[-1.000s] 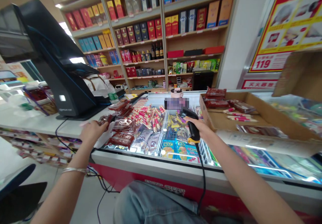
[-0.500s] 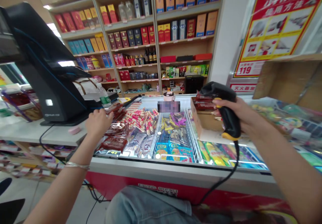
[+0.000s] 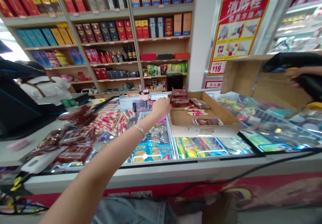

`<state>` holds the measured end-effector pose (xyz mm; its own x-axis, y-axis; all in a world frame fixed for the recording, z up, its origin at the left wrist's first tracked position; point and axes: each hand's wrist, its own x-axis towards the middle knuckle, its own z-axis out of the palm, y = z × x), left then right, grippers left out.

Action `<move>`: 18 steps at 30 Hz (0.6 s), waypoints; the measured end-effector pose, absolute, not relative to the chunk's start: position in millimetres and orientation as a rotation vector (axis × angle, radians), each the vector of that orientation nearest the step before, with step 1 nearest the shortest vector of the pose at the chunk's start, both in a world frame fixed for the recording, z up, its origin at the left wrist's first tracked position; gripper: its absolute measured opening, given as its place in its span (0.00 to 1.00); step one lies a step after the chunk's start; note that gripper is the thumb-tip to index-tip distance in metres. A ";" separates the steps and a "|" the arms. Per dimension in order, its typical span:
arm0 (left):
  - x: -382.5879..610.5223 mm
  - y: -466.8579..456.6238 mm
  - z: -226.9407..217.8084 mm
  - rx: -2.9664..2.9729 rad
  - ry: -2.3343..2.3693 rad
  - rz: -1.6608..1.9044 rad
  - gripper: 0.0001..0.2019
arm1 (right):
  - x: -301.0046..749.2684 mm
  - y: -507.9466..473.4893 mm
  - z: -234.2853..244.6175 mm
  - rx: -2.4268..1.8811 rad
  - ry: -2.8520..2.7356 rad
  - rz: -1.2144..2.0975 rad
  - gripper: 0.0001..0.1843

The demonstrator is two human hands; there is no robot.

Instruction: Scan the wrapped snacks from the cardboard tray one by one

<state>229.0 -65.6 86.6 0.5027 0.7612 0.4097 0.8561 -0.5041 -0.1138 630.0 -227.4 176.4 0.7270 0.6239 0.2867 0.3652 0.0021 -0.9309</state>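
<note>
My left hand [image 3: 161, 107] reaches across the glass freezer lid to the near left corner of an open cardboard box [image 3: 201, 128]. Its fingers are curled beside a stack of dark red snack packets [image 3: 179, 97] in that box; whether they grip a packet is not clear. My right hand [image 3: 300, 73] is at the far right edge, raised above the counter, wrapped round a black barcode scanner [image 3: 297, 70] with a yellow base. The scanner's black cable [image 3: 238, 175] trails down over the freezer front.
More red packets [image 3: 72, 140] and pink sausage sticks [image 3: 110, 121] lie on the freezer glass [image 3: 151, 150] at left. A black till screen [image 3: 17, 110] stands far left. Shelves of boxed goods [image 3: 120, 33] fill the back wall. A red poster [image 3: 236, 29] hangs at right.
My left hand left the packet pile at left and swung right to the cardboard box. My right hand lifted the scanner up and out to the far right. The view turned right.
</note>
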 end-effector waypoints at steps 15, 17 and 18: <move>365.5 -2.6 46.6 -2.762 -1.458 0.072 0.24 | 579.0 -177.9 79.8 -1.523 -0.734 0.860 0.02; 365.2 1.1 42.1 -2.747 -1.481 0.061 0.23 | 577.0 -179.1 74.5 -1.515 -0.724 0.892 0.03; 364.2 1.6 41.1 -2.741 -1.491 0.043 0.23 | 576.4 -179.6 71.3 -1.509 -0.723 0.903 0.03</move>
